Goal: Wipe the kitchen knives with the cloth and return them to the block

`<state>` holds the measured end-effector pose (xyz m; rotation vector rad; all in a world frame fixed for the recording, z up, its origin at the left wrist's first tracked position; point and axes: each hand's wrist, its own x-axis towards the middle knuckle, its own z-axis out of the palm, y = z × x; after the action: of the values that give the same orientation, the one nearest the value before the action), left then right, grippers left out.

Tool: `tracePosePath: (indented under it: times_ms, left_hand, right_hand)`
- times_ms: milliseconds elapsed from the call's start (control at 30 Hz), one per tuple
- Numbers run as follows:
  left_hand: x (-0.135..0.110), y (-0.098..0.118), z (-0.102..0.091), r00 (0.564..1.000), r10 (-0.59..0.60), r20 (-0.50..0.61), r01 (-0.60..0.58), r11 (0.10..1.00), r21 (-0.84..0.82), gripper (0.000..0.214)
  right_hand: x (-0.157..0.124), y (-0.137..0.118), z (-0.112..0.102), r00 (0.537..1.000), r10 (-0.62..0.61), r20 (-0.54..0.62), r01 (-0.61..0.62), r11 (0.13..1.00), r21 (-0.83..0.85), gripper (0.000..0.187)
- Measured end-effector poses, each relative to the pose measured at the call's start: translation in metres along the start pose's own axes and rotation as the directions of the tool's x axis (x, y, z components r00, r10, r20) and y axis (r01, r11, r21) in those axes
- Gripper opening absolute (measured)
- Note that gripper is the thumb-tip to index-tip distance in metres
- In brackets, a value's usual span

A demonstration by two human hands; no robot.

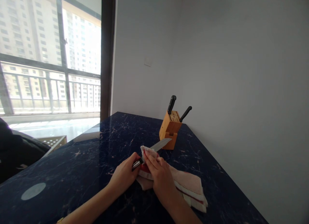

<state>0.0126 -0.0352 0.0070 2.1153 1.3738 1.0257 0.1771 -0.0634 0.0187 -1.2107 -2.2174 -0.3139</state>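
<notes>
"Holding what, that left hand (124, 173), lower centre of frame?"

"Grip closed round the handle of a steel-bladed knife (161, 144), black with silver. Blade slants towards frame right, probably steadied from the handle to keep fingers off the edge."

"Right hand (163, 177)?"

"Grip pressing a folded pink, white and red cloth (188, 179) about the blade, near the handle. Fabric likely pads fingers from steel. Remainder lies lower right of centre on the dark-blue, marble-patterned surface (116, 133)."

"Beyond the tip?"

"Light-brown wooden knife block (166, 129), right of centre. Tip overlaps it in view; cannot tell if touching. Two black plastic-looking handles (171, 104) jut upward from it, presumably angled for easy grasping."
</notes>
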Motion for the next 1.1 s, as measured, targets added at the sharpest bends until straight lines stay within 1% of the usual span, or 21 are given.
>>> tracePosePath:
  times_ms: [133, 233, 300, 367, 433, 567, 667, 733, 800, 967, 1033, 1100]
  left_hand:
    - [-0.001, 0.001, -0.001, 0.999, -0.023, -0.025, 0.024, 0.999, 0.043, 0.008]
    - [-0.002, 0.004, -0.001, 0.999, -0.016, -0.029, 0.018, 0.998, 0.062, 0.009]
    - [-0.002, 0.005, -0.001, 1.0, -0.003, -0.024, 0.005, 0.997, 0.077, 0.01]
    - [-0.003, 0.006, -0.001, 1.0, -0.001, -0.017, 0.003, 0.996, 0.088, 0.012]
    - [-0.003, 0.006, -0.002, 1.0, -0.014, -0.014, 0.015, 0.995, 0.1, 0.012]
    - [-0.003, 0.003, -0.002, 0.999, -0.033, -0.008, 0.033, 0.992, 0.119, 0.007]
    - [-0.002, 0.002, -0.001, 0.999, -0.031, -0.019, 0.033, 0.992, 0.12, 0.005]
    - [-0.002, 0.002, -0.001, 0.999, -0.022, -0.025, 0.025, 0.993, 0.118, 0.006]
    - [-0.002, 0.003, -0.001, 1.0, -0.003, -0.017, 0.005, 0.993, 0.117, 0.007]
    - [-0.004, 0.007, -0.001, 0.999, 0.041, -0.01, -0.039, 0.989, 0.146, 0.008]
    - [-0.005, 0.007, -0.002, 0.999, 0.046, -0.015, -0.043, 0.987, 0.157, 0.007]
    - [-0.005, 0.005, -0.002, 0.999, 0.038, -0.021, -0.034, 0.986, 0.164, 0.007]
  right_hand:
    - [0.0, 0.001, -0.001, 1.0, 0.029, -0.003, -0.03, 0.997, -0.074, 0.067]
    - [-0.001, 0.004, 0.001, 0.994, 0.105, -0.026, -0.107, 0.984, -0.144, 0.071]
    - [-0.001, 0.007, 0.003, 0.984, 0.166, -0.065, -0.175, 0.968, -0.179, 0.072]
    - [-0.002, 0.009, 0.004, 0.974, 0.201, -0.105, -0.219, 0.956, -0.195, 0.071]
    - [-0.002, 0.01, 0.005, 0.977, 0.187, -0.103, -0.204, 0.959, -0.196, 0.07]
    - [-0.004, 0.007, 0.006, 0.997, 0.077, -0.015, -0.079, 0.981, -0.176, 0.072]
    - [-0.005, 0.004, 0.007, 0.999, 0.04, 0.01, -0.037, 0.983, -0.179, 0.074]
    - [-0.005, 0.004, 0.008, 0.998, 0.061, 0.002, -0.059, 0.978, -0.199, 0.075]
    - [-0.005, 0.005, 0.009, 0.993, 0.117, -0.027, -0.12, 0.967, -0.224, 0.075]
    - [-0.006, 0.014, 0.009, 0.956, 0.255, -0.148, -0.285, 0.925, -0.25, 0.078]
    - [-0.006, 0.017, 0.009, 0.95, 0.277, -0.146, -0.305, 0.925, -0.226, 0.081]
    - [-0.007, 0.018, 0.01, 0.962, 0.253, -0.105, -0.269, 0.944, -0.189, 0.085]
